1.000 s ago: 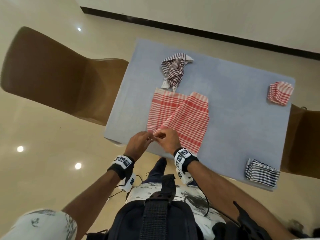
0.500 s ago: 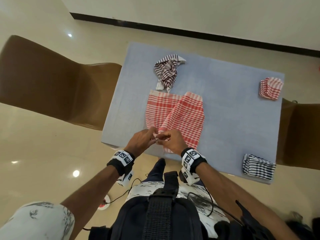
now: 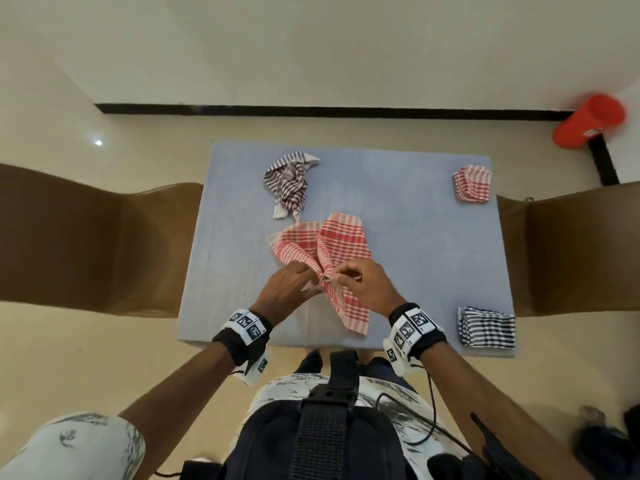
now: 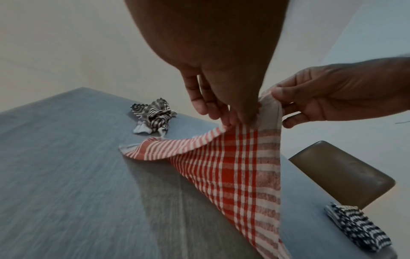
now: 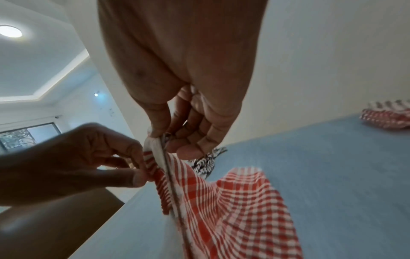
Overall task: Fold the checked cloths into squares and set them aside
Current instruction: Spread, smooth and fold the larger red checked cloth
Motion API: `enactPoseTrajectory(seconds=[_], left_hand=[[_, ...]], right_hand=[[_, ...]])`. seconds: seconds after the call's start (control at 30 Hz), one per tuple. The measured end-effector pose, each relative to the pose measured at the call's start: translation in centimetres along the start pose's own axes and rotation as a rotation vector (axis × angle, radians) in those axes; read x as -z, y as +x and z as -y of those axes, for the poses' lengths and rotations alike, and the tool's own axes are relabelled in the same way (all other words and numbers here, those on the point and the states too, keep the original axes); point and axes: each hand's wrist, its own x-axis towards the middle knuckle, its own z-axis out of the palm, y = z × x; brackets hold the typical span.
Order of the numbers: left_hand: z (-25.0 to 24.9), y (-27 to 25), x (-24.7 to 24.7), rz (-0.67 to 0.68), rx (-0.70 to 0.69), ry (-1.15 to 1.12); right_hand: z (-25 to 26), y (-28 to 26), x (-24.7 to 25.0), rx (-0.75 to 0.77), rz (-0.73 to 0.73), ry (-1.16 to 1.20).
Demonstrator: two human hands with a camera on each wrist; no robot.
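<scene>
Hands: left hand and right hand meet over the bench's near edge, about midway along it; each pinches the white hem of the red checked cloth between thumb and fingertips, almost touching the other.
Grip detail: in the wrist views the right hand clamps the hem corner, and the left hand nips the edge just beside it.
Red checked cloth: lifted at the pinch; one tail hangs back toward the near edge, and the rest drapes away onto the bench, toward its middle.
Long axis: runs near to far from the hands, leaning slightly left at the far end.
Nearer hand: neither; both sit at the same point, so the coming spread likely means pulling apart sideways along the hem.
Near right corner: a folded dark checked cloth, set aside.
Far right corner: a folded red checked cloth.
Far edge, left of centre: a crumpled dark checked cloth, still unfolded, just beyond the red one.
</scene>
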Motion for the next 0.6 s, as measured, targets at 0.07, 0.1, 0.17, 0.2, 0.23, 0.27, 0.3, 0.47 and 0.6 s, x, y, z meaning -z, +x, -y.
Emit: enactPoseTrajectory(seconds=[0.07,0.1,0.17,0.2,0.23,0.27,0.3,0.47,0.6], left_hand=[[-0.6,1.3,0.5,-0.030,-0.043,0.006],[-1.1,2.0,0.7,-0.046,-0.063,0.000],[-2.0,3.5,1.2,-0.086,-0.090,-0.018],[-2.6,4.2,1.5,-0.107,-0.108,-0.023],[-3.1,4.9,1.5,-0.127,-0.137,-0.022],[-3.6,5.4,1.5,-0.145,-0.172,-0.017],[-4.0,5.9,1.4,-0.167,-0.209,-0.014],[-5.7,7.4,1.0,-0.297,-0.295,-0.065],[-6.8,8.6,0.6,-0.305,-0.353,-0.001]], right_hand=[[0.2,-0.5,1.7,0.014,-0.047,-0.028],[0.2,-0.9,2.4,0.024,-0.057,-0.046],[0.4,-1.5,3.7,0.051,-0.070,-0.079],[0.5,-1.8,4.3,0.067,-0.079,-0.095],[0.7,-2.0,4.9,0.085,-0.094,-0.107],[0.9,-2.3,5.4,0.100,-0.115,-0.118],[1.1,-2.5,6.0,0.112,-0.139,-0.128],[2.1,-3.6,8.1,0.139,-0.267,-0.154],[2.6,-4.0,8.7,0.175,-0.260,-0.185]])
